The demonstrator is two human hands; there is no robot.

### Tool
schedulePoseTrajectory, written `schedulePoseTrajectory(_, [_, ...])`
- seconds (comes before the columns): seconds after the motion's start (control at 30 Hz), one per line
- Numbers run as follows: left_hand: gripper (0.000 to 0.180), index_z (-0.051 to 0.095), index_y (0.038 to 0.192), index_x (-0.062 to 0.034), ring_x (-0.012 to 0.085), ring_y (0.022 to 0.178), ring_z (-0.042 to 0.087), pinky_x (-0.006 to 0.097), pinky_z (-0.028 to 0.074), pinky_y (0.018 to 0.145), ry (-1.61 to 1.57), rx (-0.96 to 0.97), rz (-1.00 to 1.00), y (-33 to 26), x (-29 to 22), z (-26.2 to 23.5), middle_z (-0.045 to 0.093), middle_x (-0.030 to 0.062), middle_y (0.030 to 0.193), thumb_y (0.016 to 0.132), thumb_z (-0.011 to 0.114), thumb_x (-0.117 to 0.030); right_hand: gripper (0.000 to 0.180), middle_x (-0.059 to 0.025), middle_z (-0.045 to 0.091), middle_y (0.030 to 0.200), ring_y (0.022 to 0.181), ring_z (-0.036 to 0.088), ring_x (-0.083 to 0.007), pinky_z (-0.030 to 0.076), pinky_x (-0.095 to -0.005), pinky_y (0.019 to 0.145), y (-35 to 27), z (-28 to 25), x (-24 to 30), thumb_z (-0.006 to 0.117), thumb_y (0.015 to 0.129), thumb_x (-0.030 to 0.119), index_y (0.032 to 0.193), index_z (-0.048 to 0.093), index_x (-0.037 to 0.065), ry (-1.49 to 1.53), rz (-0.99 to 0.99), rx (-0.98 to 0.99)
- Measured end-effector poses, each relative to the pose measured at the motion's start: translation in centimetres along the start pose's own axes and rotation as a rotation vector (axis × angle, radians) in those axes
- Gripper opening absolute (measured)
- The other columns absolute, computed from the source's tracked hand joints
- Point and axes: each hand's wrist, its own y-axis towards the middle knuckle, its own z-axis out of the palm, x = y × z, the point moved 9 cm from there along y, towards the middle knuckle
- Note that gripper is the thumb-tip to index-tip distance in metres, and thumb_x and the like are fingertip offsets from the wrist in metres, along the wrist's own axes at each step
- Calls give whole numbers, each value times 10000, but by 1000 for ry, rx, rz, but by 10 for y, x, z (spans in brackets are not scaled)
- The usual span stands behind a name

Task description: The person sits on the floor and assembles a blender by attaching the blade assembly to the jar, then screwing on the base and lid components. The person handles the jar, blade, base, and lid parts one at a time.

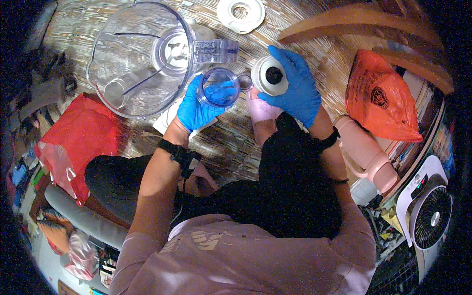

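Note:
In a blue glove, my left hand (194, 110) is wrapped round a small clear plastic cup (220, 102), its round opening facing up. My right hand (301, 88), also gloved in blue, grips a round white cap-like part (261, 87) with a black centre. The two parts are held apart, with a small clear round piece (245, 82) showing between them. A large clear blender jug (118, 64) with a handle lies beyond my left hand. Farther off is a white ring-shaped lid (250, 22). Something white (167, 123) is partly hidden beneath my left hand.
A red bag (81, 132) stands at the left, and an orange-red plastic bag (381, 96) lies at the right. Near it are a pink tumbler (366, 152) and a white fan (430, 216). Curved brown wooden furniture (354, 27) fills the far right.

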Motion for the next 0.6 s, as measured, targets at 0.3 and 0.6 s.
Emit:
schedulePoseTrajectory(0.3, [575, 473, 1368, -28, 354, 1238, 527, 483, 379, 1102, 39, -71, 55, -11, -9, -12, 539, 193, 1352, 991, 396, -455, 996, -179, 516, 1310, 1210, 476, -382, 386, -468, 1049, -5, -2, -14, 872, 597, 369, 1440, 397, 132, -28, 46, -29])
schedulePoseTrajectory(0.6, [562, 461, 1375, -26, 340, 1254, 519, 459, 380, 1109, 156, -53, 11, -24, -21, -14, 517, 208, 1368, 993, 426, -437, 1053, -188, 487, 1310, 1213, 459, -369, 367, -439, 1062, -6, 0, -19, 870, 599, 324, 1474, 335, 82, 18, 99, -5])
